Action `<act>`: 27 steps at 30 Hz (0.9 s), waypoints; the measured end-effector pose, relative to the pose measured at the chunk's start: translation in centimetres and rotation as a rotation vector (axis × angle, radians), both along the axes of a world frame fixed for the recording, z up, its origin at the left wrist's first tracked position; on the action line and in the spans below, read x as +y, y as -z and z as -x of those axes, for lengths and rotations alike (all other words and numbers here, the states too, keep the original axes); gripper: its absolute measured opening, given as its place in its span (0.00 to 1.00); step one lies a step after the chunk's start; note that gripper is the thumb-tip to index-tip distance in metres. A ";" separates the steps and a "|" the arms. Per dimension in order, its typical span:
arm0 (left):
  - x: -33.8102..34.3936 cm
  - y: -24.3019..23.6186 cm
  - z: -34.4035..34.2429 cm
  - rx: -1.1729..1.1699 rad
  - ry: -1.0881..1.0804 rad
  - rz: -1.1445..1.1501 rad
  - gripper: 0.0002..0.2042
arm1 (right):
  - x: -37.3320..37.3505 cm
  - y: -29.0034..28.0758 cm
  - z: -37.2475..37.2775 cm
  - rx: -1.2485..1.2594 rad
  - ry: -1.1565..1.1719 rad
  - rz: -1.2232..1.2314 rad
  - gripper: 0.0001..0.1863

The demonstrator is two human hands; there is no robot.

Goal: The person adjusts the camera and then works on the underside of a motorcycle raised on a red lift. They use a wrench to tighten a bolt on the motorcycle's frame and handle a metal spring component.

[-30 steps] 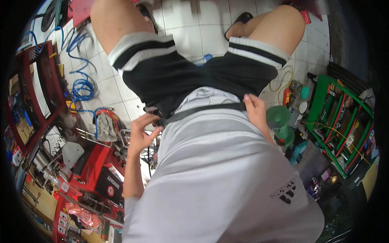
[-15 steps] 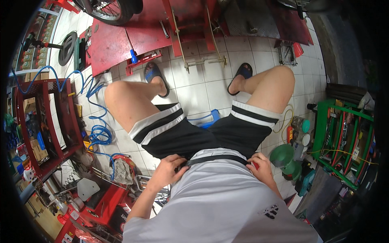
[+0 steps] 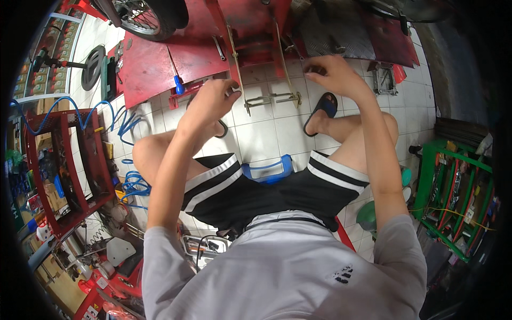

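My left hand (image 3: 217,97) is raised in front of me beside the red jack frame with brass-colored arms (image 3: 234,53), fingers loosely bent and thumb apart, holding nothing visible. My right hand (image 3: 333,74) hangs loosely curled at the other side of that frame, near the edge of the dark tread plate (image 3: 336,45). Whether either hand touches anything is unclear. A blue-handled screwdriver (image 3: 178,84) and a wrench (image 3: 218,47) lie on the red platform (image 3: 146,69). A blue and white object (image 3: 266,168) sits on the tiles between my thighs.
A motorcycle wheel (image 3: 144,18) is on the platform. A red metal rack (image 3: 42,170) and blue coiled hose (image 3: 133,186) are on the left. A green tool rack (image 3: 448,197) and green container (image 3: 368,216) are on the right. My sandaled feet rest on the floor (image 3: 282,133).
Both hands have left the dark band at my waist and moved forward and up toward the red platform. The platform has come into view at the top.
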State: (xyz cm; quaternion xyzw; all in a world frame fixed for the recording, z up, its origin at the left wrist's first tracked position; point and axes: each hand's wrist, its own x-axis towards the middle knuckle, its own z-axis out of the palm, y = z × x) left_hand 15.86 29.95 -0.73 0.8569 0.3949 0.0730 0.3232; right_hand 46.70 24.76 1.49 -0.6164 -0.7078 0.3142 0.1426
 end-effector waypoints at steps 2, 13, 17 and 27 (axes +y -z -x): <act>2.4 1.2 0.1 0.092 -0.025 0.023 0.14 | 2.8 1.5 0.1 0.073 -0.043 0.116 0.14; 11.7 0.5 0.1 0.214 -0.185 -0.020 0.17 | 16.2 12.7 -11.5 -0.389 -0.086 0.269 0.16; 12.2 0.4 -0.9 0.241 -0.166 -0.042 0.16 | 16.1 22.9 -11.1 -0.485 0.127 0.469 0.20; 11.3 0.5 0.2 0.255 -0.232 -0.120 0.16 | 15.2 26.3 -3.7 -0.620 0.205 -0.072 0.31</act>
